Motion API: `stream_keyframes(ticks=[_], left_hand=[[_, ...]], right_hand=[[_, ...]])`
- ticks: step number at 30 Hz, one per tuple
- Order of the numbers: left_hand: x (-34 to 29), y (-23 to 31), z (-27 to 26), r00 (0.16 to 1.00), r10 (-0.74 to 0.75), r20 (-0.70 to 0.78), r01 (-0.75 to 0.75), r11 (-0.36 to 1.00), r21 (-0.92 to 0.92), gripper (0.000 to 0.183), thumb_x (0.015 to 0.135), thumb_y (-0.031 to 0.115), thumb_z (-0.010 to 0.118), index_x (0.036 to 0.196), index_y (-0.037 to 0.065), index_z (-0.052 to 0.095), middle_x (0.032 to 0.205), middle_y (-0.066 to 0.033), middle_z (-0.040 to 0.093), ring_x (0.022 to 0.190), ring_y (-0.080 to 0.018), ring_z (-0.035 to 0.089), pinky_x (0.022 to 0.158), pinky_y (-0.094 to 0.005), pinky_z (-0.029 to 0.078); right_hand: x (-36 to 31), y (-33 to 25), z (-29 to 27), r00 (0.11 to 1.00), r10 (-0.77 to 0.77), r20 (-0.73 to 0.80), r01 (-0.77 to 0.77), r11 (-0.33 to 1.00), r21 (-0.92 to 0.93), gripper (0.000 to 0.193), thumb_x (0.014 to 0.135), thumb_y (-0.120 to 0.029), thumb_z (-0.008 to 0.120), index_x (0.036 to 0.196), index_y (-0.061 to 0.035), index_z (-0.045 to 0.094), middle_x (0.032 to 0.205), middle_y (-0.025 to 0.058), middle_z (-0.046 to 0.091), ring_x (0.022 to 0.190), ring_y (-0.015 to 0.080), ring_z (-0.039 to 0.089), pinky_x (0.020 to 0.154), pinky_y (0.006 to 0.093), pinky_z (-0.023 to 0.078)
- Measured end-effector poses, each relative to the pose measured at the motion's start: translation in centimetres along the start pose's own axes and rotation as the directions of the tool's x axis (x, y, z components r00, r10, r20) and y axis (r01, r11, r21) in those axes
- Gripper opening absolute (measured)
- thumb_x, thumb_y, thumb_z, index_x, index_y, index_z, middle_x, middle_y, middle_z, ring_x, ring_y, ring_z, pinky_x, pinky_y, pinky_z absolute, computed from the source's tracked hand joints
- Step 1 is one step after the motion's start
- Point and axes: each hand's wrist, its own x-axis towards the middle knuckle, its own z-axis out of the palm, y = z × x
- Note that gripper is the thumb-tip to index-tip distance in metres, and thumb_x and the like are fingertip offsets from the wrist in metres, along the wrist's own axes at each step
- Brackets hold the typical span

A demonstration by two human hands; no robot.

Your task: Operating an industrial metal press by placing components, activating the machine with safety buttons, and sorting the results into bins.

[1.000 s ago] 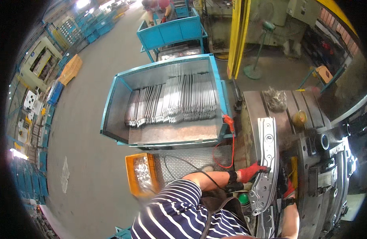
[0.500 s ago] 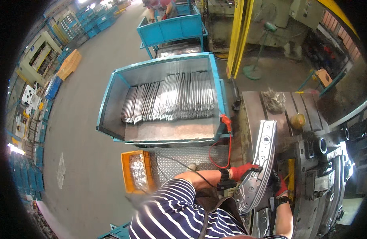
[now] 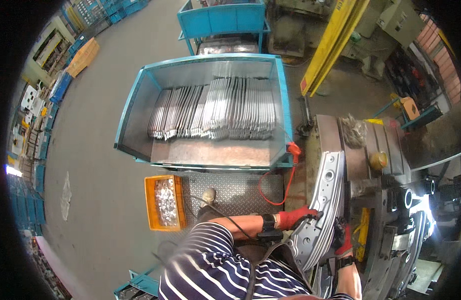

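Note:
A long stamped sheet-metal panel (image 3: 318, 212) with round holes and lengthwise ribs is held in front of my body, its far end tilted a little to the right. My left hand (image 3: 299, 218), in a red glove with dark fingers, grips its left edge. On the opposite edge my right hand (image 3: 342, 241), gloved alike, is closed around the panel; its fingertips are partly hidden. Below the panel, close to my body, another metal part (image 3: 322, 281) shows in part. The steel press die (image 3: 400, 240) stands just right of my right hand.
Ahead is a blue-framed bin (image 3: 213, 151) with rows of upright metal panels (image 3: 215, 107). An orange crate (image 3: 150, 202) of small metal pieces sits beside the diamond-plate platform (image 3: 235, 192). A red-handled corded device (image 3: 293, 148) hangs at the bin's corner. A yellow post (image 3: 335, 47) rises beyond.
My view has turned and shifted slightly, moving the bin up and the crate left in the picture. Both hands keep hold of the panel. My shoe now shows on the platform.

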Motion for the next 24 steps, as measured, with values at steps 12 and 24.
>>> stream_keyframes(ticks=[12, 24], left_hand=[[-8.9, 15.3, -15.4, 0.914, -0.393, -0.103, 0.234, 0.716, -0.658, 0.051, 0.089, 0.03, 0.064, 0.13, 0.003, 0.05, 0.112, -0.0052, 0.064, 0.098, -0.013, 0.062, 0.081, -0.0296, 0.053], [-26.4, 24.6, -43.7, 0.727, -0.477, -0.495, 0.126, 0.8, -0.586, 0.044, 0.087, 0.033, 0.064, 0.12, 0.005, 0.056, 0.101, -0.0068, 0.065, 0.09, -0.0173, 0.063, 0.079, -0.0313, 0.053]], right_hand=[[7.8, -5.0, 22.2, 0.992, -0.058, -0.108, 0.051, 0.996, -0.068, 0.021, 0.091, -0.009, 0.06, 0.11, -0.0002, 0.057, 0.1, 0.0033, 0.063, 0.09, 0.0118, 0.06, 0.081, 0.0267, 0.049], [30.9, 3.3, 51.3, 0.982, -0.044, 0.184, 0.101, 0.944, -0.315, 0.035, 0.088, -0.02, 0.069, 0.113, 0.0028, 0.059, 0.1, 0.007, 0.067, 0.087, 0.0121, 0.063, 0.078, 0.0273, 0.05]])
